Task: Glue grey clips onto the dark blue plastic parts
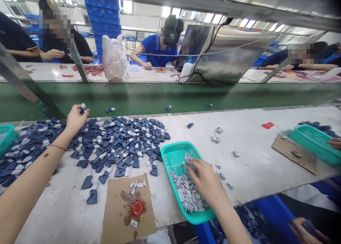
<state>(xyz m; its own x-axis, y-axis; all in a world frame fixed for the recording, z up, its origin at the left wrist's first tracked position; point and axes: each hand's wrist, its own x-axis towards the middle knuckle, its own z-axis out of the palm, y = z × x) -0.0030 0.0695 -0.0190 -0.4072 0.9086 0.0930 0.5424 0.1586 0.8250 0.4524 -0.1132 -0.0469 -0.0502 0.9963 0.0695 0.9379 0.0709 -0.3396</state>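
Note:
My left hand is stretched over the far edge of a pile of dark blue and white plastic parts. Between its fingers is a small dark blue and white plastic part. My right hand reaches into a green basket, its fingers bent among small grey plastic pieces; whether they grip one is hidden. On the cardboard sheet in front of me sit a round red cap, a few white pieces and a small white part.
Beyond the table runs a green conveyor belt carrying several spaced blue parts. Metal posts and an overhead frame stand close. At right, a co-worker's hand touches another green basket. Blue bins are below the table edge.

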